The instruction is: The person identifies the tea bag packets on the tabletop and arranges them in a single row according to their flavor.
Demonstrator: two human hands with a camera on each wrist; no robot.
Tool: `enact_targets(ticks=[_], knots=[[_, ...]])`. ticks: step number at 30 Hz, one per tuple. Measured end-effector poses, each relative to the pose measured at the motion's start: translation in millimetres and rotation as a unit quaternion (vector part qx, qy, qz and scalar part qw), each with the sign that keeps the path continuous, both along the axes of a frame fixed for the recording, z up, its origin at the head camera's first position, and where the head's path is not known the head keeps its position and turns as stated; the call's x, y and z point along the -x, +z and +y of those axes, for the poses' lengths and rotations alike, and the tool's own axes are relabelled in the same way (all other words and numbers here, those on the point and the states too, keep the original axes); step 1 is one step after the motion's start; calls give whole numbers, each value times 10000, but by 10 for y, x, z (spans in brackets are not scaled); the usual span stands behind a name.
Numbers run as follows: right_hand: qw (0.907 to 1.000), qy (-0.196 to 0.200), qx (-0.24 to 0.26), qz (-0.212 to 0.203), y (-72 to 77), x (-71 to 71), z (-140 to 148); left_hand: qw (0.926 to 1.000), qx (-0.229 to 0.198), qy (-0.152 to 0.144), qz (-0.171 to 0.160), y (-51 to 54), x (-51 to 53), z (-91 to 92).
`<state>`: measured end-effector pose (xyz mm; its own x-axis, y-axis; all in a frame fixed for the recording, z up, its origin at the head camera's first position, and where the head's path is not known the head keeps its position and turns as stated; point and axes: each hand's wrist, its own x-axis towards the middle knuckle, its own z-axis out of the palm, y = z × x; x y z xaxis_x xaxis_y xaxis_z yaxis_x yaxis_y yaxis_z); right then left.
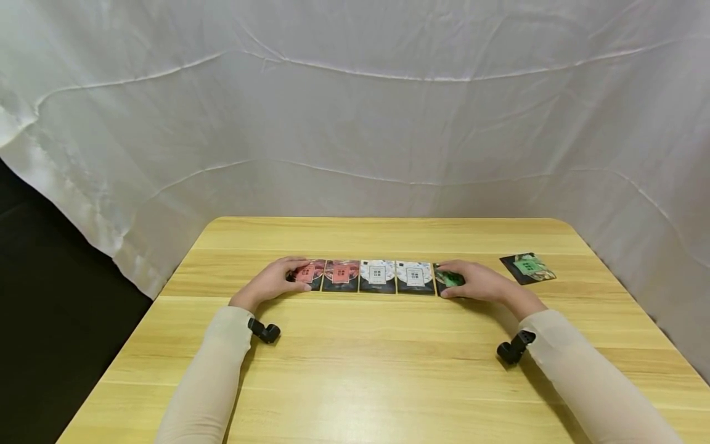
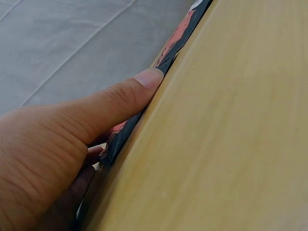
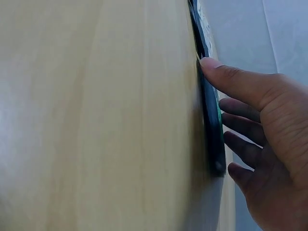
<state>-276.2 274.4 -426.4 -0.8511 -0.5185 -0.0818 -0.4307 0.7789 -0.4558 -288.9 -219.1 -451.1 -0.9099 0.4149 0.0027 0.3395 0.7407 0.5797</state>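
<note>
Five flat sachets form a row across the table in the head view. At its left end my left hand [image 1: 275,280] holds a red sachet [image 1: 310,274], thumb [image 2: 147,79] on the near edge and fingers towards the far edge. Beside it lie another red sachet [image 1: 341,275] and two white sachets [image 1: 378,276] [image 1: 415,277]. My right hand [image 1: 477,282] spans a green sachet [image 1: 448,277] at the right end and grips it by its near and far edges. The thumb [image 3: 226,74] touches the dark edge in the right wrist view; the palm partly hides this sachet.
Another green sachet [image 1: 528,268] lies askew on the wooden table [image 1: 366,364], right of the row. A pale curtain [image 1: 388,123] hangs behind the table. Small black cameras [image 1: 265,331] [image 1: 516,347] are strapped to both wrists.
</note>
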Motion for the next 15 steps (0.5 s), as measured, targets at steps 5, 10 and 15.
enact_targets(ticks=[5, 10, 15], knots=[[9999, -27, 40, 110, 34, -5, 14, 10000, -8, 7, -10, 4, 0, 1], [9993, -24, 126, 346, 47, -2, 42, 10000, 21, 3, 16, 8, -1, 2], [9978, -135, 254, 593, 34, -3, 87, 10000, 4, 12, 1, 2, -4, 4]])
